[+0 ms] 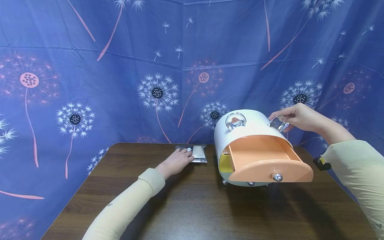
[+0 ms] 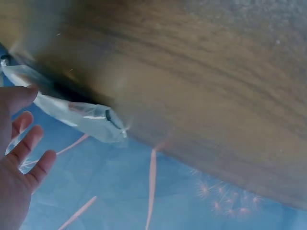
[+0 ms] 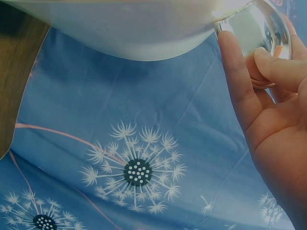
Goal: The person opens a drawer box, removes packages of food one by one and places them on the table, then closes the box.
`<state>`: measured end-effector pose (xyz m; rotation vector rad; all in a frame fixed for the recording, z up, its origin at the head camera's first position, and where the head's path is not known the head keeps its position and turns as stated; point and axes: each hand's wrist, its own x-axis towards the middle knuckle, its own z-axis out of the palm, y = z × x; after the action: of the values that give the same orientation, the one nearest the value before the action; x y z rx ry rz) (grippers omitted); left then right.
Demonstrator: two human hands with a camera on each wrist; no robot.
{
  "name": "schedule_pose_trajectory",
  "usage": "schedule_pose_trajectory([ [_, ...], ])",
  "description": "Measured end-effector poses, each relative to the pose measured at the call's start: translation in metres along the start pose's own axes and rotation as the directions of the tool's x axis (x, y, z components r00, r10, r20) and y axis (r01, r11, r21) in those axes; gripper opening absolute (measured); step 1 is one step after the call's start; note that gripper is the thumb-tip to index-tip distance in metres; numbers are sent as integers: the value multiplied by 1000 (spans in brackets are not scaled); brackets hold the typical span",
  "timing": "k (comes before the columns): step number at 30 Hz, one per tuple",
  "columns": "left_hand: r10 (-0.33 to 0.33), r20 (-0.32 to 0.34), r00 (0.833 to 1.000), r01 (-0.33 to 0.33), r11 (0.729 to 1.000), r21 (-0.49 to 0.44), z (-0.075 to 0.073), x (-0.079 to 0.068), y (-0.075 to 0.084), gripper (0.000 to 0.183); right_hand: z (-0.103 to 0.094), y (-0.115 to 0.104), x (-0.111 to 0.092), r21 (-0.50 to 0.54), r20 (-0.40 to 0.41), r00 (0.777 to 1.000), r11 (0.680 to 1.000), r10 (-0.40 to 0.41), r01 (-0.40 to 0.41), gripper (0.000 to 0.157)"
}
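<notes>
Dark wood-grain worktop [image 1: 192,210] nearest. Orange drawer [image 1: 270,171] standing open, round silver knob [image 1: 277,177] on front. Left hand [image 1: 177,161] loosely spread, fingers relaxed, at plastic packets [image 1: 198,152] lying left of white cabinet [image 1: 255,121]. Right hand [image 1: 303,116] pinching silver disc [image 3: 247,36] at cabinet's upper right. Behind, blue dandelion-print cloth [image 1: 120,83].
</notes>
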<state>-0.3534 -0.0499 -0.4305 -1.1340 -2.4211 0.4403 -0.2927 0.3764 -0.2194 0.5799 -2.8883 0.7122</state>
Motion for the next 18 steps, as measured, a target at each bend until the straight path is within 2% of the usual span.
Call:
schedule_pose_trajectory([
  [7,1,29,1000,0,999,-34,-18,-4,-5,26,-1,-8,1,4,6,1000,1000,29,-29,34],
  [12,34,-49,998,-37,998,-50,-35,-7,-12,25,-3,-17,3,8,7,997,997,71,-72,33],
  [18,67,-153,986,-81,993,-89,-59,-8,-20,25,-6,-28,5,8,14,993,994,113,-113,34],
])
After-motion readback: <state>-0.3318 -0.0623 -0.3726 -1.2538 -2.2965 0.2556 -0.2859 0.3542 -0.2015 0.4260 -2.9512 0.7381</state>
